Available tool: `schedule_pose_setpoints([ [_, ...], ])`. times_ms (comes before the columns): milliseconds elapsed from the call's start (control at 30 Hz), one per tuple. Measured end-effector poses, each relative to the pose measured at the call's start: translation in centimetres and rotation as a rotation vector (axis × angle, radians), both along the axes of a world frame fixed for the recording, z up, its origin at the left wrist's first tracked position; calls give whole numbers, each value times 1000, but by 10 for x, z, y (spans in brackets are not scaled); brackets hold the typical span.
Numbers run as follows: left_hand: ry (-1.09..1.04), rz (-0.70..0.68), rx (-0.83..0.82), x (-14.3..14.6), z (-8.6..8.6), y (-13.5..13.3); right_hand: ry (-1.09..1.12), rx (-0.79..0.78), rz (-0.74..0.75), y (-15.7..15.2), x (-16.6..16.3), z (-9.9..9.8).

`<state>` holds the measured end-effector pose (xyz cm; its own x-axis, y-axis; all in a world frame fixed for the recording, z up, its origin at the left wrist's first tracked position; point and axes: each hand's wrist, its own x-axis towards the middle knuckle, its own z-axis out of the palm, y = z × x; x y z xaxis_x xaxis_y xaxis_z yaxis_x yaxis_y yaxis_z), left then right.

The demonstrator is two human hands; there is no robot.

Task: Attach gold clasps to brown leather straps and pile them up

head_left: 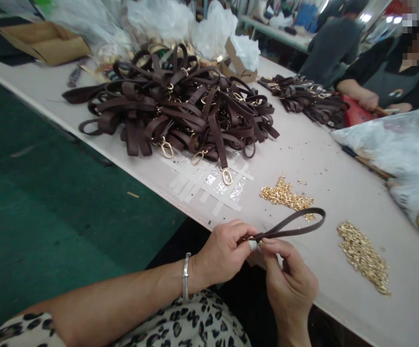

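A dark brown leather wrist strap (296, 224) is held at the table's near edge, its loop stretching out to the right. My left hand (227, 250) is closed around the strap's hardware end, with white wrapping on the thumb. Close beside it, my right hand (289, 274) pinches at the same end; a small gold bit shows by the fingertips. Most of the strap's metal end is hidden by the fingers. Just beyond lies a heap of small gold fittings (285, 193), and to the right a second heap of paler gold pieces (364, 258).
A large pile of brown straps with gold clasps (180, 106) covers the table's middle, and a smaller strap pile (303, 99) lies farther right. Plastic bags (393, 142) sit at the right. An open cardboard box (45, 43) stands far left. A co-worker's hands (372, 101) are across the table.
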<state>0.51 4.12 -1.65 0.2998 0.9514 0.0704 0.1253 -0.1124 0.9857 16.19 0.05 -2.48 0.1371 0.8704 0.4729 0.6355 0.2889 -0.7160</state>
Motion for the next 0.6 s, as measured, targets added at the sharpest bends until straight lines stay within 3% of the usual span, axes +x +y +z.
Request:
schedule_pose_setpoints([
  [167, 18, -12, 78, 0, 2, -3, 177, -108, -136, -4, -5, -4],
  [333, 31, -16, 148, 1, -1, -4, 510, -234, -183, -1, -11, -4],
  [467, 50, -104, 201, 4, 2, -5, 707, -275, -205, 1, -9, -5],
  [600, 172, -164, 299, 0, 12, 12, 613, -255, -312, -17, 25, -18],
])
